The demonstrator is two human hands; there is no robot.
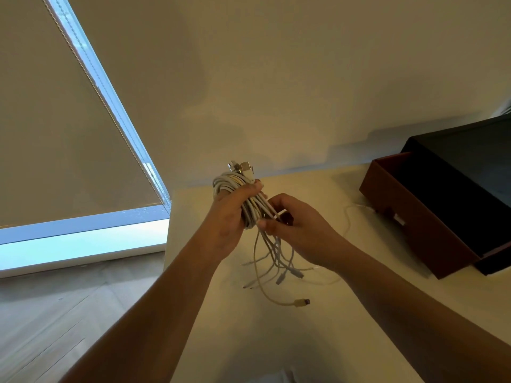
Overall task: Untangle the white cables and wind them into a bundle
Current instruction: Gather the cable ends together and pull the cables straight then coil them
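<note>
A bundle of white cables is held up above the pale table. My left hand grips the wound loops around their middle, and several plugs stick out at the top. Just to the right, my right hand pinches a few strands at the bundle's lower side. Several loose cable ends hang below the hands, one ending in a flat connector. One more white cable lies on the table to the right.
An open brown box with a dark inside stands at the right of the table, a black lid or case behind it. A wall rises behind the table. A window with a lowered blind and wooden floor are to the left.
</note>
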